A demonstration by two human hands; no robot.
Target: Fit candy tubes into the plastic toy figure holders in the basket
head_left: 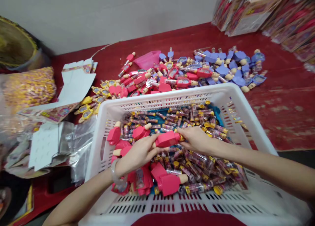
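Counter, red and scuffed, lay beneath everything, bearing a white basket on its near side. Beyond the basket's far rim spread blue pieces on the right, pink ones mid-left and yellow ones farther left. Inside, capped tubes filled the middle and right, while loose pink pieces lay at the left and near side.

Over the basket's middle, the left hand gripped the pale end of a pink piece; the right hand was closed around a yellow part at its other end, its fingers hiding most of it. Pushing off-line there could have bent or cracked the joint. A loose pinch might have let the small part slip among the similar tubes, where it would have been hard to pick out.
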